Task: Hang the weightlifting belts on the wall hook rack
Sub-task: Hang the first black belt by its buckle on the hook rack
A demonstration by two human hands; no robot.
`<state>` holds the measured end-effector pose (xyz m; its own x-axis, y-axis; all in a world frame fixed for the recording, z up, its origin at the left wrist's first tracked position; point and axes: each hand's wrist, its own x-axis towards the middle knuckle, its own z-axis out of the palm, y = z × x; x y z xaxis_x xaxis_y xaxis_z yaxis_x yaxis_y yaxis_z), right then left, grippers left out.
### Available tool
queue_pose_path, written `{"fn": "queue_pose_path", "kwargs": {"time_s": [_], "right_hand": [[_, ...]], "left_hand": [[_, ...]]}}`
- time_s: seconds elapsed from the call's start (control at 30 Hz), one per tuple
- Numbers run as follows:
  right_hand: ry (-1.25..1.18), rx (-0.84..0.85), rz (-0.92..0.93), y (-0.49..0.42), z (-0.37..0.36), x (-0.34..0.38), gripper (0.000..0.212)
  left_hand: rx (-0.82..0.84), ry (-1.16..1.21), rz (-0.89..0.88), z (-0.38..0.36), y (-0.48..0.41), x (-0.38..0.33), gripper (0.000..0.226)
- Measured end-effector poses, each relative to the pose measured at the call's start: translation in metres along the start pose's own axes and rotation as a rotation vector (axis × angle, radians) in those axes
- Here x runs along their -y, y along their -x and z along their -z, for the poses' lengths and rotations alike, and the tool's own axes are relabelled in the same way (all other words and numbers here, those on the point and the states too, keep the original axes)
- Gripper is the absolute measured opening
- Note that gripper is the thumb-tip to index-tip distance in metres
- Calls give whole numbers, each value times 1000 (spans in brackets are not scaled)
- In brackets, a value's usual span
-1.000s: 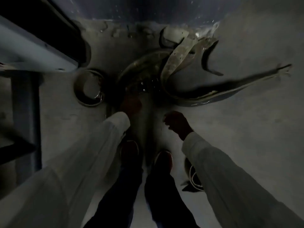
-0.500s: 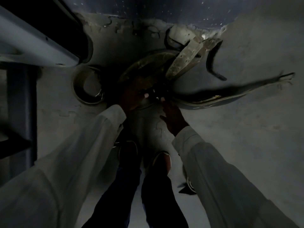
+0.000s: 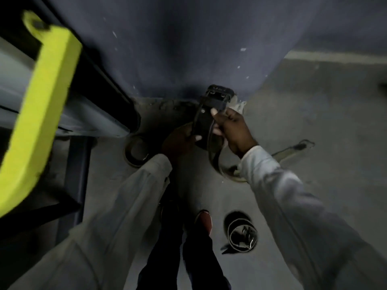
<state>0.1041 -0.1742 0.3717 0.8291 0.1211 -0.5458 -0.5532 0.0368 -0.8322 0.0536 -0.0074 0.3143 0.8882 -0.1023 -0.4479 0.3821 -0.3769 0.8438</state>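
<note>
A dark blue wall point(image 3: 188, 45) fills the view ahead of me, with a yellow bar point(image 3: 39, 105) at my left. I hold a wide black belt point(image 3: 204, 124) upright before the wall, my right hand point(image 3: 234, 130) gripping one edge and my left hand point(image 3: 178, 141) the other. Its tail droops toward the floor point(image 3: 324, 122). A coiled belt point(image 3: 240, 233) lies beside my shoe point(image 3: 204, 221).

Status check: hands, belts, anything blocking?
Left hand and right hand both gripping black leather belt. Two coiled belts on floor. Hook rack not visible.
</note>
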Motion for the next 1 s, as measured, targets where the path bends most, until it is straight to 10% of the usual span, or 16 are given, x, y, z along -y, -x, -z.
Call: {"fn": "queue_pose_path", "kwargs": {"time_s": [0.37,1.0], "right_hand": [[473,136,265,164,17,143,12],[-5,181,422,273,-27,393,8]], "left_hand": [[-100,35,-241,69,103,-249,8],[-4,136,-602,133,245,-405,38]]}}
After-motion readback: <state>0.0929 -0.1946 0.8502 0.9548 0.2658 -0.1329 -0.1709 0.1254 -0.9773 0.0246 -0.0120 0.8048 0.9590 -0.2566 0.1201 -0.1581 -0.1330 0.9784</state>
